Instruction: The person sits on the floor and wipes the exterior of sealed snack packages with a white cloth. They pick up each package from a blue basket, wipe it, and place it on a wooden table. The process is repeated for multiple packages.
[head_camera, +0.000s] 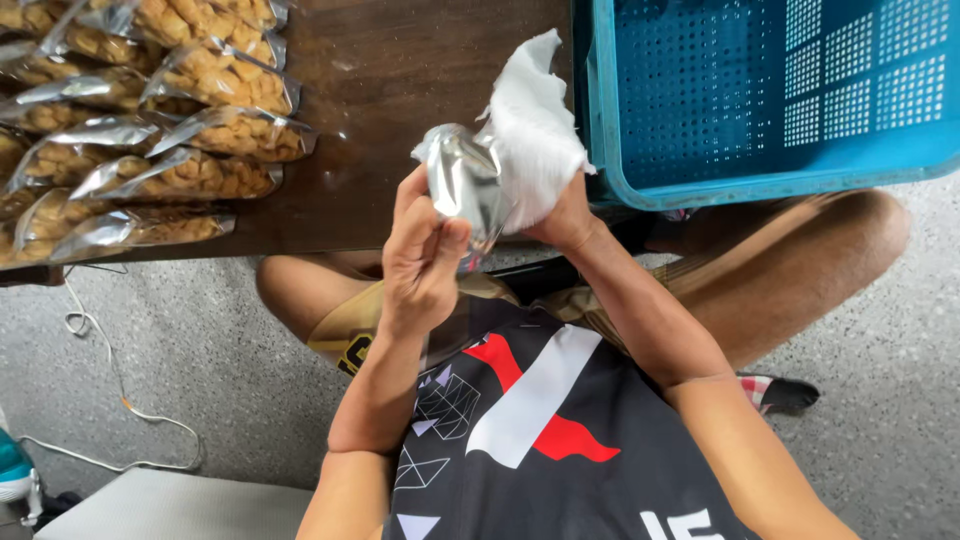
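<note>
The fingers of the left hand (420, 255) were curled tight around a silvery foil pouch (462, 185), thumb pressed against its shiny face. The fingers of the right hand (565, 215) were bunched closed on a white cloth (530, 120), crumpled and soft-looking, pressed against the pouch's right side. The pouch was held in the air above the person's lap, just in front of the near edge of the dark wooden table (390, 110); its long axis ran roughly upright in the head view, leaning a little left at the top. Its foil was wrinkled and glossy. To the left on the table lay rows of clear-fronted snack bags (215, 130) filled with golden-brown pieces. At the right stood a blue perforated plastic crate (760, 175), near the cloth.
</note>
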